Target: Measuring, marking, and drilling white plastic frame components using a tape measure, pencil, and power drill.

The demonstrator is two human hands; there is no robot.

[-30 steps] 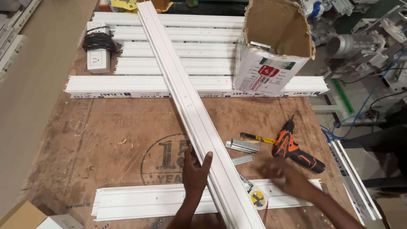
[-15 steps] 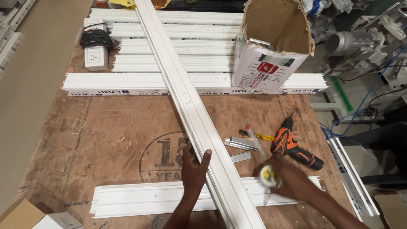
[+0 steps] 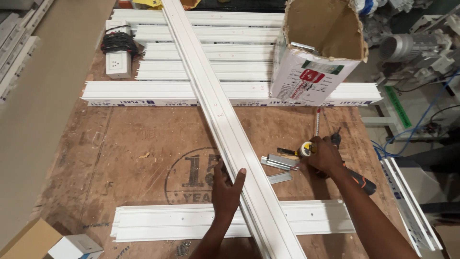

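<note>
Left hand: the left hand (image 3: 226, 191) lies flat and open on the long white channel (image 3: 225, 129), fingers spread over its left edge, pressing rather than clasping; it sits at lower centre of the frame, as it did half a second ago.
Right hand: the right hand (image 3: 326, 156) is curled around a small yellow tape measure (image 3: 306, 148), right of centre. Half a second ago it was lower, near the bottom strip; now it is raised and further up the frame, over the drill.
Long white channel: a narrow plastic trunking length with lengthwise ribs, running diagonally from the top centre to the bottom centre, crossing over the other lengths. Its position is unchanged.
Under the channel: a flat white strip (image 3: 191, 220) lies across the lower frame; a boxy white length (image 3: 143, 93) lies across the upper part.
Near the right hand: short metal pieces (image 3: 280, 163) just left of it; an orange and black drill (image 3: 357, 178) partly hidden beneath it.
Further out: an open cardboard box (image 3: 318, 52) at upper right; a white socket block with coiled black cable (image 3: 117, 55) at upper left.
Surface: a worn plywood table (image 3: 120, 153).
</note>
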